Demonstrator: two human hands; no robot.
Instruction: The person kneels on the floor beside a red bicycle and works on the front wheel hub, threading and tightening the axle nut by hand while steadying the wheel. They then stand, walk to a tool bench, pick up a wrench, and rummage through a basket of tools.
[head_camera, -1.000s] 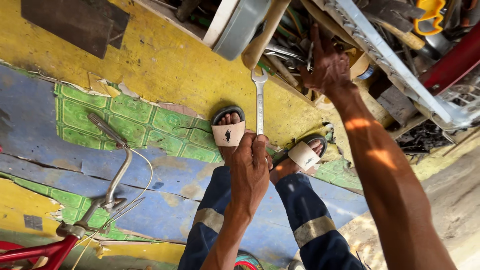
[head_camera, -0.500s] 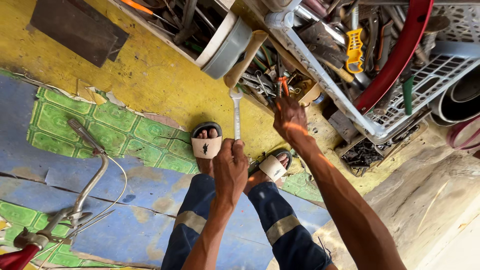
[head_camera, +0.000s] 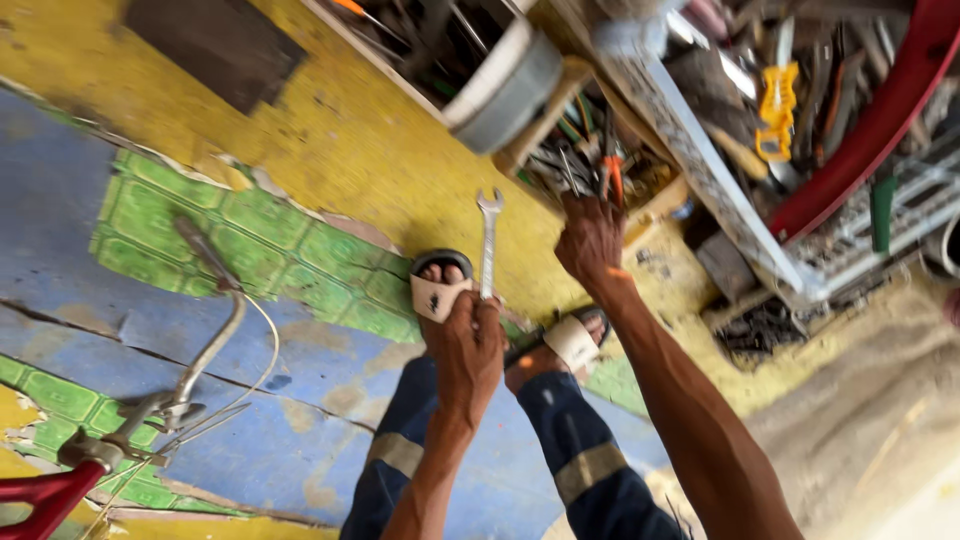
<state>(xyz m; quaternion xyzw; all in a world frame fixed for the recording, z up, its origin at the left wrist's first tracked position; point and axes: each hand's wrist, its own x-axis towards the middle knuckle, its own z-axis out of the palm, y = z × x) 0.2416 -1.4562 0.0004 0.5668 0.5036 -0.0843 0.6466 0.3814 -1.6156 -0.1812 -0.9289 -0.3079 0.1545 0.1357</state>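
Bicycle handlebar (head_camera: 205, 350) lies on painted floor (head_camera: 300, 130) (yellow, blue, green); red hoop (head_camera: 880, 120) beside white crate (head_camera: 720, 190)

One spanner (head_camera: 488, 240), two sandals (head_camera: 438, 290), two hands (head_camera: 468, 345), one handlebar (head_camera: 205, 345).

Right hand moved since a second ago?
Yes. The right hand dropped from the white frame rail down into the pile of hand tools.
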